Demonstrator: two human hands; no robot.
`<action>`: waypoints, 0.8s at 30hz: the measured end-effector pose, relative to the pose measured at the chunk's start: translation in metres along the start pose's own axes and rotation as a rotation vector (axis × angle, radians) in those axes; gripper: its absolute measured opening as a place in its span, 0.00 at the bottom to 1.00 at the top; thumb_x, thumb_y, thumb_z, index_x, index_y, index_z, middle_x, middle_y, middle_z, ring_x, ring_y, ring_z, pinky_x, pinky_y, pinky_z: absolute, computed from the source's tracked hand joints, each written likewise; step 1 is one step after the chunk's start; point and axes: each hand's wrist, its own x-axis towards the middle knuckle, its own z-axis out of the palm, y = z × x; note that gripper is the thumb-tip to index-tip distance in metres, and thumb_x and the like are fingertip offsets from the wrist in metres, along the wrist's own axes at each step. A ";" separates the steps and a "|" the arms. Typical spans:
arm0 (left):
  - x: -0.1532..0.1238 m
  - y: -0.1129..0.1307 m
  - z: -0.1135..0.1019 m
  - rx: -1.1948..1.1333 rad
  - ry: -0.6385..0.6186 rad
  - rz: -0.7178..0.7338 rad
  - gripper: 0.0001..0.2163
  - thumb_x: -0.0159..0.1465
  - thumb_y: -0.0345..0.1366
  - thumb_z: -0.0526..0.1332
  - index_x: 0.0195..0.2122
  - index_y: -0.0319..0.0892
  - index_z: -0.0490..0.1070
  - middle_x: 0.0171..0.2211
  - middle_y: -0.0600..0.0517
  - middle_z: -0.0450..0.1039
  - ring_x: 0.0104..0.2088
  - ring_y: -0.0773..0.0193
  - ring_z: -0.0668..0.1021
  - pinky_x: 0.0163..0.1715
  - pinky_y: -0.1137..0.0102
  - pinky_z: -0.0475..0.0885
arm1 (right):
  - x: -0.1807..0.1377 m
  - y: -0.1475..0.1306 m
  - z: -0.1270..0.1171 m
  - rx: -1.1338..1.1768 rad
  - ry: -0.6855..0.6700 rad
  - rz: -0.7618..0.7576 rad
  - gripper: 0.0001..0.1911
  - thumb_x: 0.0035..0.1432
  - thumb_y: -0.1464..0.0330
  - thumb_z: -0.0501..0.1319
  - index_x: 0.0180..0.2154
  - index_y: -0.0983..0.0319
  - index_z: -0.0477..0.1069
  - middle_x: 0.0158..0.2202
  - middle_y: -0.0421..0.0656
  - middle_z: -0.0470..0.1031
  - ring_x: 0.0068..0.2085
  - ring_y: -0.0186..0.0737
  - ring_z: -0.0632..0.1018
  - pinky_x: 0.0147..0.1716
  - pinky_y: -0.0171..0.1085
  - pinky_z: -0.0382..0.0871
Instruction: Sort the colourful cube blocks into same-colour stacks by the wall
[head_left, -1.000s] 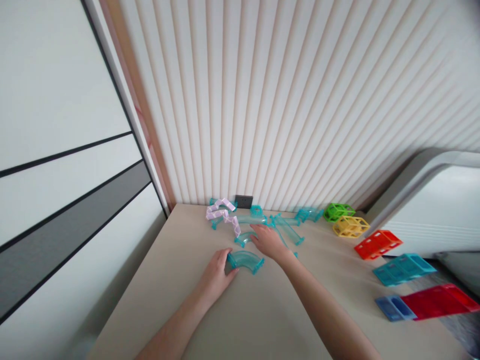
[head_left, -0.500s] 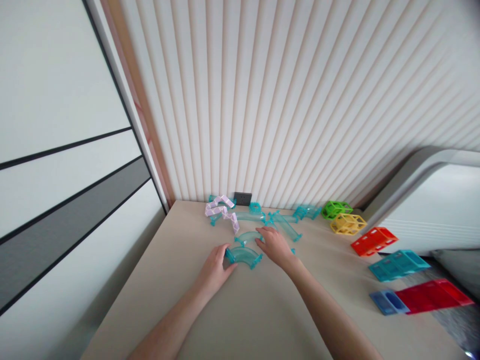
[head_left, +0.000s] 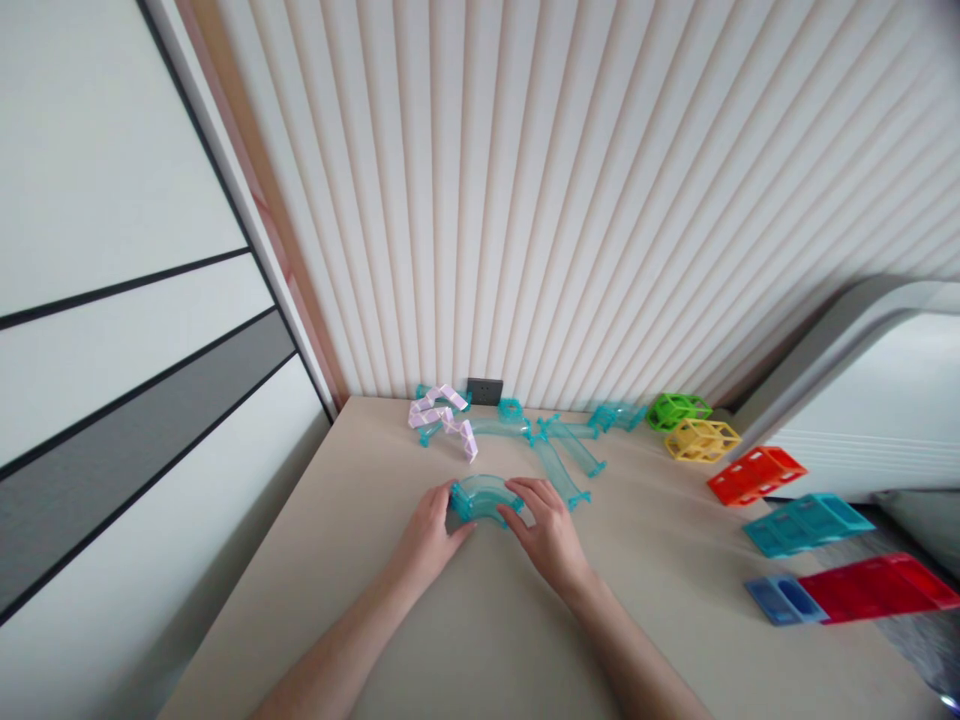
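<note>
Two clear teal curved tube pieces (head_left: 484, 495) lie together on the beige table (head_left: 480, 630), one right behind the other. My left hand (head_left: 429, 535) pinches their left end with thumb and fingers. At their right end my right hand (head_left: 547, 530) closes its fingers round the tubes. Behind them lie more teal tube pieces (head_left: 559, 450) and a lilac zigzag piece (head_left: 442, 412) near the wall.
A ribbed white wall (head_left: 562, 200) with a dark socket (head_left: 484, 390) bounds the table's far edge. To the right lie green (head_left: 677, 408), yellow (head_left: 701, 439), orange (head_left: 756, 473), teal (head_left: 806, 522) and blue-and-red (head_left: 851, 590) lattice blocks. A white appliance (head_left: 877, 400) stands far right.
My right hand has drawn the far curved tube back from the pile and set it against the one my left hand holds. The left hand has hardly moved.
</note>
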 end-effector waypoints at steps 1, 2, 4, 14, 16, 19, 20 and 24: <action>0.000 0.000 0.000 0.004 0.001 -0.005 0.26 0.55 0.30 0.71 0.55 0.42 0.66 0.46 0.44 0.77 0.47 0.51 0.81 0.47 0.57 0.79 | 0.000 0.000 0.000 -0.002 -0.005 -0.003 0.13 0.66 0.61 0.63 0.50 0.58 0.76 0.45 0.49 0.80 0.47 0.48 0.79 0.48 0.47 0.75; 0.000 0.001 -0.001 0.008 0.001 -0.010 0.26 0.55 0.30 0.71 0.54 0.42 0.66 0.45 0.45 0.77 0.47 0.51 0.82 0.46 0.57 0.79 | 0.000 0.000 0.000 -0.005 -0.013 -0.007 0.14 0.66 0.61 0.63 0.50 0.58 0.76 0.45 0.49 0.80 0.47 0.48 0.79 0.48 0.48 0.76; 0.000 0.002 -0.002 0.012 0.000 -0.015 0.25 0.55 0.30 0.71 0.53 0.42 0.66 0.45 0.45 0.77 0.47 0.51 0.81 0.46 0.57 0.79 | -0.001 0.001 -0.001 -0.015 -0.030 -0.013 0.14 0.66 0.61 0.63 0.51 0.58 0.75 0.46 0.49 0.79 0.47 0.49 0.79 0.49 0.48 0.76; -0.002 0.010 -0.007 0.000 -0.008 -0.010 0.19 0.60 0.36 0.68 0.51 0.42 0.67 0.44 0.44 0.76 0.46 0.50 0.81 0.46 0.56 0.79 | -0.021 0.009 0.007 0.000 -0.027 0.069 0.20 0.66 0.62 0.62 0.58 0.56 0.70 0.52 0.49 0.75 0.53 0.47 0.78 0.53 0.44 0.76; -0.003 0.013 -0.010 0.002 -0.002 0.003 0.19 0.62 0.40 0.67 0.52 0.42 0.67 0.44 0.44 0.76 0.46 0.50 0.81 0.46 0.55 0.79 | -0.021 0.007 0.008 0.003 -0.020 0.093 0.22 0.66 0.62 0.61 0.60 0.56 0.68 0.53 0.49 0.75 0.54 0.47 0.78 0.54 0.45 0.75; -0.002 0.016 -0.013 0.016 0.021 0.032 0.18 0.66 0.45 0.63 0.52 0.41 0.67 0.44 0.42 0.77 0.45 0.51 0.81 0.45 0.57 0.79 | -0.023 0.004 0.009 -0.023 -0.010 0.146 0.25 0.66 0.61 0.62 0.62 0.57 0.65 0.54 0.50 0.76 0.54 0.49 0.78 0.54 0.47 0.75; -0.001 0.016 -0.013 0.027 0.034 0.041 0.18 0.66 0.46 0.62 0.52 0.41 0.67 0.44 0.42 0.78 0.44 0.52 0.82 0.44 0.58 0.79 | -0.023 0.003 0.009 -0.032 -0.013 0.164 0.26 0.66 0.61 0.62 0.63 0.58 0.64 0.53 0.51 0.76 0.53 0.50 0.78 0.54 0.49 0.75; 0.000 0.015 -0.014 0.076 0.080 0.068 0.18 0.68 0.48 0.59 0.50 0.40 0.69 0.40 0.43 0.79 0.41 0.53 0.83 0.42 0.60 0.80 | -0.025 0.002 0.011 -0.044 -0.020 0.232 0.31 0.64 0.60 0.63 0.65 0.59 0.61 0.50 0.49 0.79 0.51 0.49 0.80 0.53 0.48 0.75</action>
